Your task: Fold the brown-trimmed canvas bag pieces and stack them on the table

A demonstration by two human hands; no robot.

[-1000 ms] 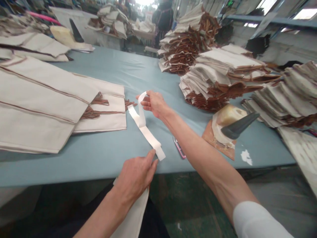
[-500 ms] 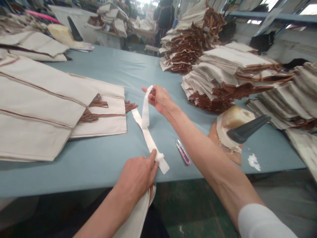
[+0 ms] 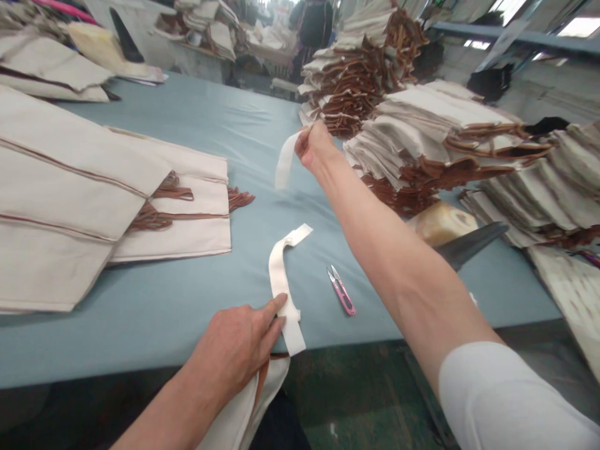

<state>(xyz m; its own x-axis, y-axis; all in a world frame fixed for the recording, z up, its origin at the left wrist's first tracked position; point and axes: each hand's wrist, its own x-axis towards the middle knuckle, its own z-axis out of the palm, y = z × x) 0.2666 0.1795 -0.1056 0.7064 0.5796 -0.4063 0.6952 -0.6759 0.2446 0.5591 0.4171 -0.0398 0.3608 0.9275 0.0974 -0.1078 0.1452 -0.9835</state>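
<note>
A cream fabric strap [image 3: 277, 265] lies curved on the table, its far end bent to the right. Its near end has a smooth white tab reaching toward the table edge. My left hand [image 3: 244, 334] grips the strap near this end, with thumb and fingertips at its left side. Farther out, my right hand [image 3: 316, 145] is raised over the table, closed in a pinch on a thin white strip of tape or paper [image 3: 285, 162] that dangles apart from the strap. Pink-handled thread snips [image 3: 341, 290] rest on the table right of the strap, touched by neither hand.
Folded cream fabric pieces [image 3: 182, 234] with brown cords lie at left. Tall stacks of cream and brown pieces [image 3: 412, 137] stand at right. A yellowish block [image 3: 440, 222] with a dark horn-like spike [image 3: 478, 244] is partly behind my right forearm. Cream fabric [image 3: 239, 412] hangs below the table edge.
My right hand has moved away and upward with the thin white strip, which has come apart from the strap. The strap's far end has swung right. My left hand has shifted slightly left and nearer.
</note>
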